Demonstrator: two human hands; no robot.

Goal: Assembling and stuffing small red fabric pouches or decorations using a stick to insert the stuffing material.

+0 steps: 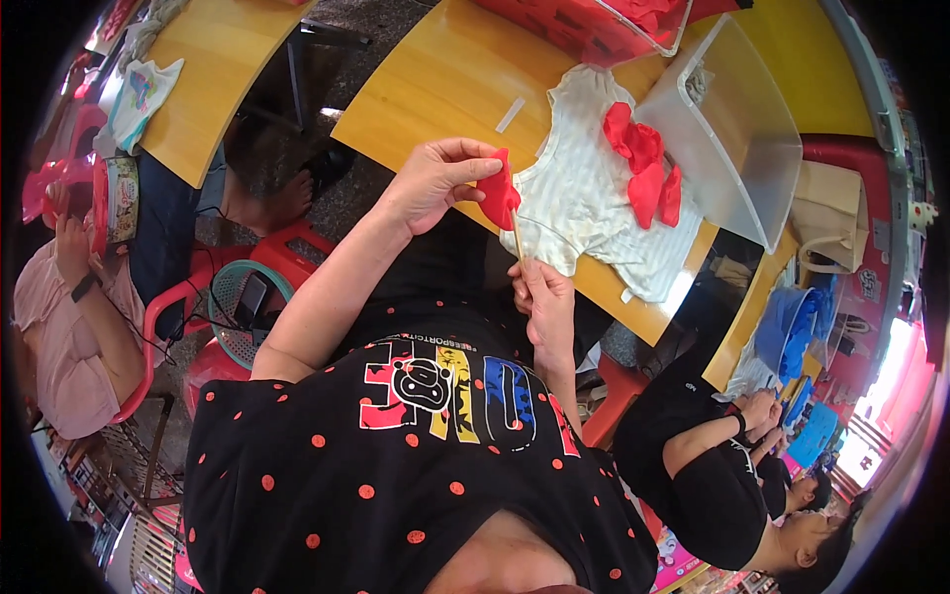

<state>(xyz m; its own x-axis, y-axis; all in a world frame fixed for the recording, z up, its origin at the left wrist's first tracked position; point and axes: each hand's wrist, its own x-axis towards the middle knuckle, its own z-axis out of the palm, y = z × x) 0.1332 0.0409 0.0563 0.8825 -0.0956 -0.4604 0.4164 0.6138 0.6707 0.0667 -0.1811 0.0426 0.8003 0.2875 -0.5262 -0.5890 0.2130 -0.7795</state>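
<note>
Yellow wooden tabletop (445, 89) fills the space before the seated person from where I stand, with a pale garment (569, 144) spread on it, and everything else is easiest to place by that garment. Just to its left, the left hand (430, 185) has thumb and fingers pinched together on a small red piece (499, 198), apparently cloth. Nearer the person's body than the garment, the right hand (547, 297) is curled in, fingertips closed on a thin stick (518, 241) that points up to the red piece; whether its tip sits inside a fold I can't tell. My worry is that stick: pushed too hard or off-line, it could poke through the thin material, or slide past and jab the left fingers. That pinch looks light, so a tug might pull the piece free, and being by the table edge, it could drop into the lap. More red pieces (643, 158) lie loose on the garment, right in front of a clear bin (727, 134); a careless sleeve or snagged garment could drag them off.
</note>
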